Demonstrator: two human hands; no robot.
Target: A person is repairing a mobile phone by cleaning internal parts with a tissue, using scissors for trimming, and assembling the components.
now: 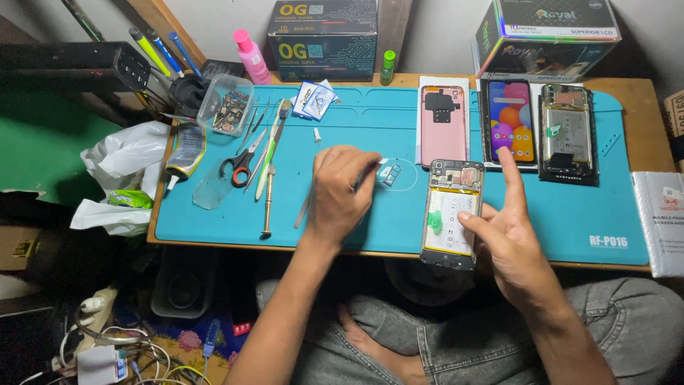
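Left hand [342, 189] pinched a thin tool on the mat [370, 114]; right hand [502, 228], fingers open, steadied the opened phone [451, 214]

You're at a phone repair bench, a small workshop corner. A blue work mat [356, 121] covers the low wooden table [641, 93], with scissors [241, 165], screwdrivers [268, 192] and a tub of small parts [226, 107] at upper left, and opened phones [450, 212], a pink back cover [442, 125] and a lit screen [511, 122] toward the right. Spare-part boxes [324, 36] stand against the wall at the top, and cables [121, 349] tangle on the floor at lower left.
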